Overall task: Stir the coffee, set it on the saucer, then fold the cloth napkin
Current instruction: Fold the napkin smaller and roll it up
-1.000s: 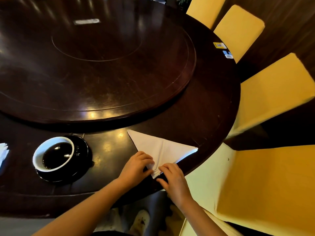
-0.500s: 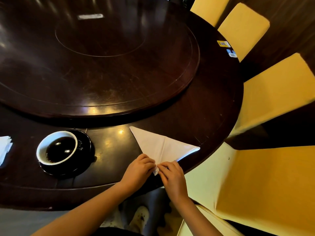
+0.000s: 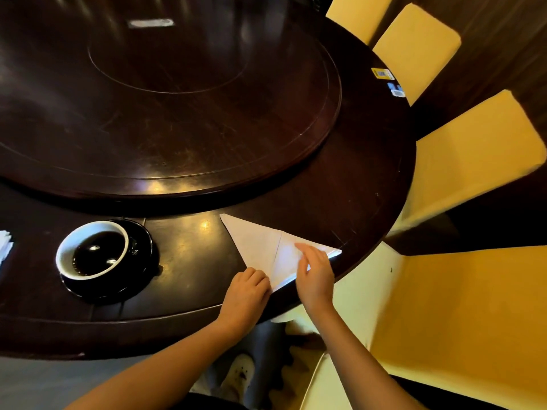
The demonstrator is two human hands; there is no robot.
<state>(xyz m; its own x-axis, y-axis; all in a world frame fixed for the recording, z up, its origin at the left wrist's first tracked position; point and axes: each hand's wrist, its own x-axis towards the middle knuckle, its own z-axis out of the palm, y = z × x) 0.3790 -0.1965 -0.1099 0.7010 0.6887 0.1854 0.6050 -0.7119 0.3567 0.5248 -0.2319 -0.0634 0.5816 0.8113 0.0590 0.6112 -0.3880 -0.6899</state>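
White cloth: a white cloth napkin (image 3: 266, 250) folded into a flat triangle lies on the near right part of the dark round wooden counter (image 3: 370, 179), one corner pointing far-left, another reaching right to the counter's edge, a crease running down its middle.
Left hand: the person's left hand (image 3: 247, 292) rests at the napkin's near corner, fingers (image 3: 257, 278) curled into a loose fist with the knuckles against the cloth edge; whether they pinch the fabric cannot be told.
Right hand: the right hand (image 3: 315, 276) lies over the right half of the napkin, fingers (image 3: 305, 250) stretched out and released, flat on or just above the cloth; contact is blurred.
Coffee: a white-rimmed ceramic cup of black coffee (image 3: 93, 250) sits on a glossy black round saucer (image 3: 142, 261), left of the napkin and well apart from it, near the counter's front edge.
Centre: a large dark wooden turntable (image 3: 177, 113) fills the far middle of the counter, its polish catching ceiling light.
Left edge: a small stack of white paper napkins (image 3: 5, 247) is cut off by the frame.
Far right: two small printed stickers (image 3: 387, 81), one yellow and one blue-white, lie at the counter's rim.
Seating: yellow fabric-covered chairs (image 3: 473, 161) ring the right side of the counter.
Below: a light-coloured shoe (image 3: 239, 377) shows on the floor between the forearms.
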